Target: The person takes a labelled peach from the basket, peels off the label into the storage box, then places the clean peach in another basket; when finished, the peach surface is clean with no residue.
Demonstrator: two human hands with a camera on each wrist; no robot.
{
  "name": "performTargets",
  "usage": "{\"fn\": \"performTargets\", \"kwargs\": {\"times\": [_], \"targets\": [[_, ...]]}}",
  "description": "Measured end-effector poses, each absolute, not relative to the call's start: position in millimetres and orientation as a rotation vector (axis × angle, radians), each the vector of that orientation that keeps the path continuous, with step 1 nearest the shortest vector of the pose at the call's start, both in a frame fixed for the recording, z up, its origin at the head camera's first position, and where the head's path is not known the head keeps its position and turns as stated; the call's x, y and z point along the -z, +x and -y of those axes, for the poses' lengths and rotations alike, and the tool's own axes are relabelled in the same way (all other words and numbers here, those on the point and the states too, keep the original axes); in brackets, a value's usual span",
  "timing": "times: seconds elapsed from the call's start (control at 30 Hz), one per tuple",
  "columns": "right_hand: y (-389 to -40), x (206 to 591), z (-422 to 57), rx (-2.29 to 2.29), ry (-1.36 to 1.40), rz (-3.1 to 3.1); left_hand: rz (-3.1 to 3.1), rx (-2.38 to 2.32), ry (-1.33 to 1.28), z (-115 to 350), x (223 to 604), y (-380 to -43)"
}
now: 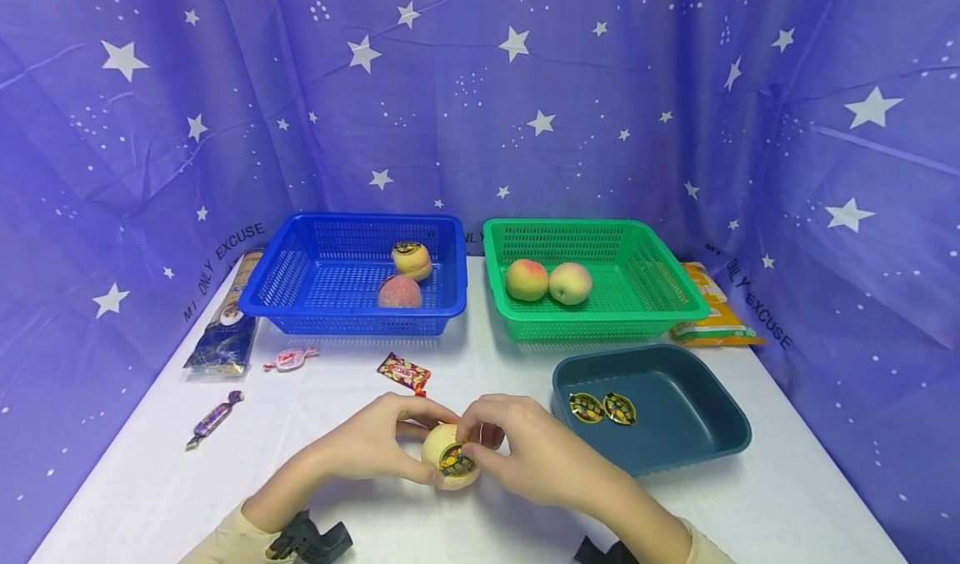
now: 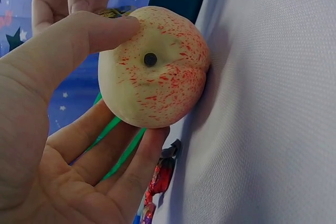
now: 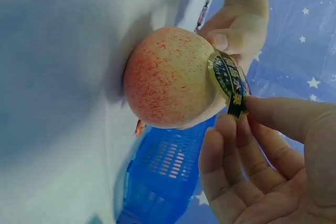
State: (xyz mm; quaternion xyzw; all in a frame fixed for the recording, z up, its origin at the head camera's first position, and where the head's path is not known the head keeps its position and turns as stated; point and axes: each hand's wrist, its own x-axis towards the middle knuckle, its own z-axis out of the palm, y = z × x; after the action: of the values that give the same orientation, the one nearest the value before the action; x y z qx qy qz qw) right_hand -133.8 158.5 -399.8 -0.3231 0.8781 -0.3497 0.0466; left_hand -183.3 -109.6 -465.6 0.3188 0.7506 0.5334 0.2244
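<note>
A pale peach with red speckles rests on the white table, close in front of me. My left hand grips it from the left, thumb on the near side and fingers on the far side. On the peach's right side is a black-and-gold oval sticker. My right hand pinches the sticker's edge between thumb and fingertips. In the right wrist view that edge stands away from the skin, while the other side lies against the peach. How much still sticks is unclear.
A blue basket holds two peaches, one plainly stickered. The green basket holds two peaches. Two oval stickers lie in a dark teal tray at right. Wrapped candies lie about; packets stand beside the baskets.
</note>
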Motion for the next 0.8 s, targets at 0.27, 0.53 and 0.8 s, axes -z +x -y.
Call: {"fn": "performTargets", "kwargs": {"times": [0.27,0.53,0.8], "targets": [[-126,397,-185,1.262,-0.883,-2.509,-2.095,-1.471,0.884,111,467,-183],[-127,387,-240,1.404,-0.630,-2.388,-2.113,-1.463,0.842,110,466,-182],[-144,385,-296,1.398,-0.458,-2.383,-2.137,-1.452,0.835,107,466,-181]]}}
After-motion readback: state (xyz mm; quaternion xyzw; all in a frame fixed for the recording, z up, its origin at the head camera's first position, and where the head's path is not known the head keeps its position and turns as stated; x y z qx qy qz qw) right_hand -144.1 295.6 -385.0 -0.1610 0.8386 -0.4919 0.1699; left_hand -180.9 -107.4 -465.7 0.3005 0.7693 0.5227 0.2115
